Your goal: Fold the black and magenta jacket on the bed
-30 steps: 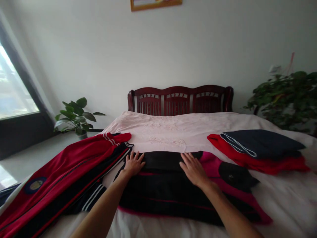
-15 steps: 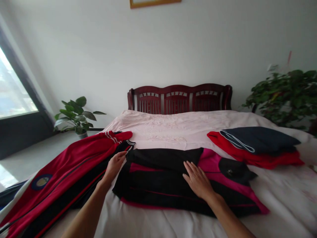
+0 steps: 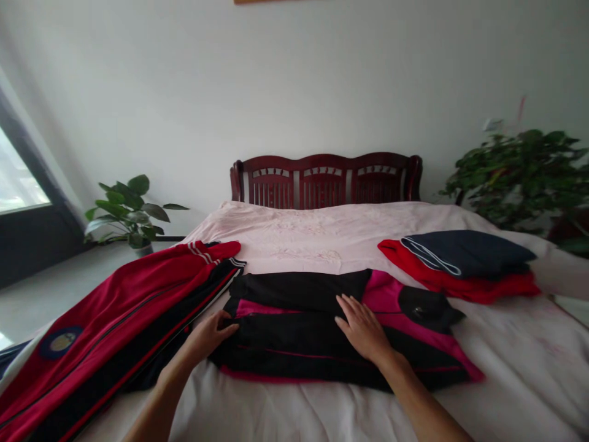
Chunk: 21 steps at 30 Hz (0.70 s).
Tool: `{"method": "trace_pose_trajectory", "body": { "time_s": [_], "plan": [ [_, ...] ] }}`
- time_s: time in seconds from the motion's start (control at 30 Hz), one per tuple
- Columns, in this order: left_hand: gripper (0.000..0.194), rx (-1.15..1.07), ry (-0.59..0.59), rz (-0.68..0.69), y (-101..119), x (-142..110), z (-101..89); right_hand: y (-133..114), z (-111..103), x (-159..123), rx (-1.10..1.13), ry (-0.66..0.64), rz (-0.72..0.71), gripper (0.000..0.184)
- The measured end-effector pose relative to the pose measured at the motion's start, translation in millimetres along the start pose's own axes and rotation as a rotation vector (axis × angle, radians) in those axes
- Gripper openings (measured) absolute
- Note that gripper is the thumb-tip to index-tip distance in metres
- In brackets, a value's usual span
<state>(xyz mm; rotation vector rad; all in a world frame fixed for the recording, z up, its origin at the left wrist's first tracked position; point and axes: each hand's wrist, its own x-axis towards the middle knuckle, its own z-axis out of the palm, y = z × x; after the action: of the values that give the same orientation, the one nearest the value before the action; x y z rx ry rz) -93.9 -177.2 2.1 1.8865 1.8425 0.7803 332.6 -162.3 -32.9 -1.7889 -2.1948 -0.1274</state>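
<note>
A black and magenta garment (image 3: 294, 291) lies folded flat on the bed, in front of me. My right hand (image 3: 361, 328) rests palm down on it, fingers apart, near the middle. My left hand (image 3: 209, 334) lies at the garment's left edge, its fingers on the black cloth, holding nothing I can make out. A round dark patch of cloth (image 3: 426, 310) sits at the garment's right side. Just left of my left hand lies a red and black track jacket (image 3: 115, 313) with white stripes, its sleeve running toward the bed's head.
A folded navy and red clothing pile (image 3: 460, 258) lies at the right on the pink bedspread (image 3: 294, 233). Behind stands a dark wooden headboard (image 3: 326, 181), flanked by potted plants (image 3: 129, 212) (image 3: 519, 175). A bright window (image 3: 18, 178) is at far left.
My left hand has moved down from the garment's upper left corner to its left edge. My right hand has shifted little. The whole view has drifted slightly.
</note>
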Motion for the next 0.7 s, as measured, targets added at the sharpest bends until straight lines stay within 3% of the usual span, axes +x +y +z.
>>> {"method": "trace_pose_trajectory", "body": {
  "time_s": [0.13,0.37,0.47,0.6,0.7],
  "plan": [
    [0.038,0.011,0.078,0.063,-11,4,9.0,-6,-9,-3,0.013,-0.027,0.008,0.057],
    [0.032,0.044,0.128,-0.061,-17,7,17.4,-8,-19,-2,0.115,-0.032,0.029,0.054],
    [0.030,0.067,0.144,-0.079,-13,2,20.0,-2,-34,-3,0.153,0.033,0.067,0.050],
    [0.028,0.053,0.202,-0.015,-2,-5,18.1,8,-55,-16,-0.031,0.108,0.225,0.044],
    [0.029,0.050,0.226,-0.025,5,-5,14.6,17,-56,-29,-0.141,0.058,0.215,0.035]
  ]
}}
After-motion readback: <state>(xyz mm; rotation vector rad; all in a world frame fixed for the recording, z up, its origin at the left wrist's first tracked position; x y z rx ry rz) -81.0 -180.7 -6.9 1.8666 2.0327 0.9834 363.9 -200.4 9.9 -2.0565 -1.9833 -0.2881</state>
